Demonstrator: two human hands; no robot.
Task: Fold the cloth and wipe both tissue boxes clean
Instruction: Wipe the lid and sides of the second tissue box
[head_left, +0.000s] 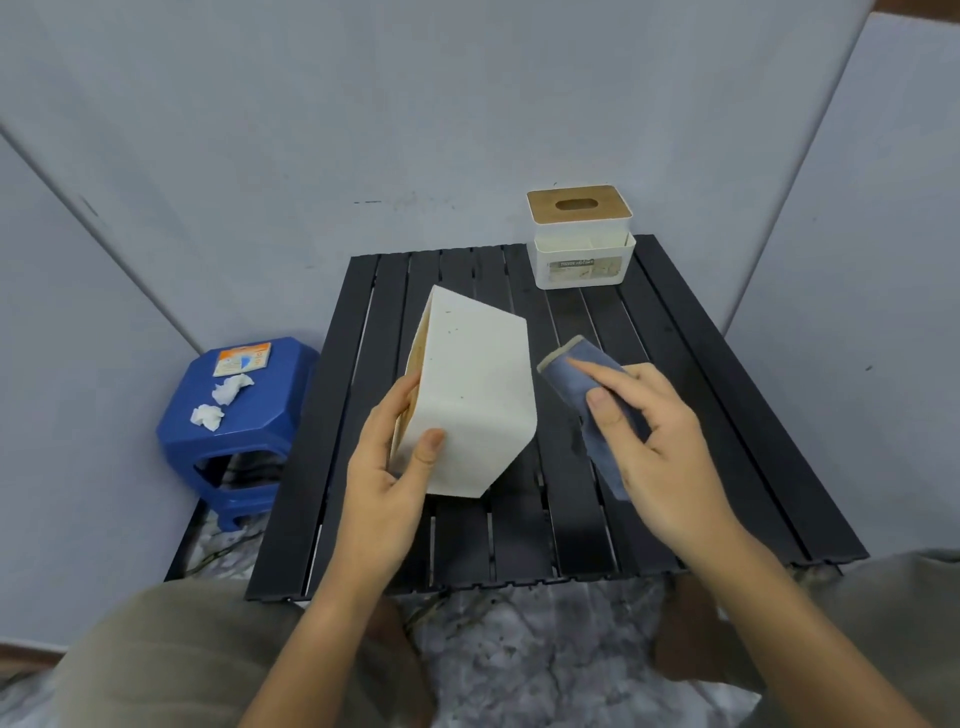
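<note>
A black slatted table (675, 415) stands on a mottled grey marble-look floor (519, 649), hemmed in by pale grey-blue wall panels (363, 104). To its left sits a blue plastic stool (244, 431) with a small printed packet (242, 359) and two crumpled tissues (221, 400) on top.

At the table's far right edge stands one tissue box (581, 244) — white, upright, with a wooden slotted lid.

The left hand (387, 478) is clamped on the second tissue box (475, 395), thumb pressed on its speckled white underside and fingers wrapped round the wooden lid side; the box is tipped on its side, lifted off the slats.

The right hand (654, 436) is closed on the folded blue cloth (592, 405) — thumb on top, fingers beneath — just beside the box's right edge, not quite touching it.
</note>
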